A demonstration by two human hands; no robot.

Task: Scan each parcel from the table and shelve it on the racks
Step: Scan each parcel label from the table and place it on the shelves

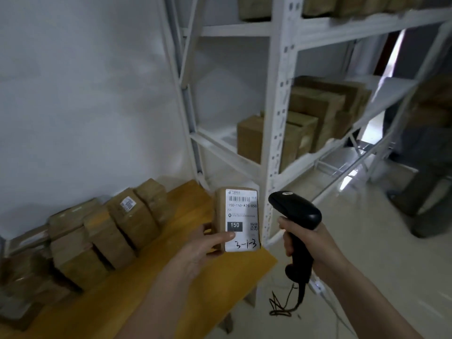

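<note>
My left hand [205,245] grips a small brown parcel [238,209] upright above the table's right end, thumb across its white label. The label faces me, with a barcode at its top and "3-1-3" handwritten at the bottom. My right hand [305,243] grips the handle of a black barcode scanner [294,211], whose head sits just right of the parcel, level with the label. Several brown parcels [115,231] stand in a row on the yellow table [186,216] along the wall. The white metal rack [276,99] rises behind the held parcel.
Brown boxes [303,123] fill the rack's middle shelf, with more on the top shelf [320,6]. The left part of the middle shelf [215,133] is bare. The scanner's cable [283,304] hangs to the tiled floor. A dark object [425,196] stands on the floor at right.
</note>
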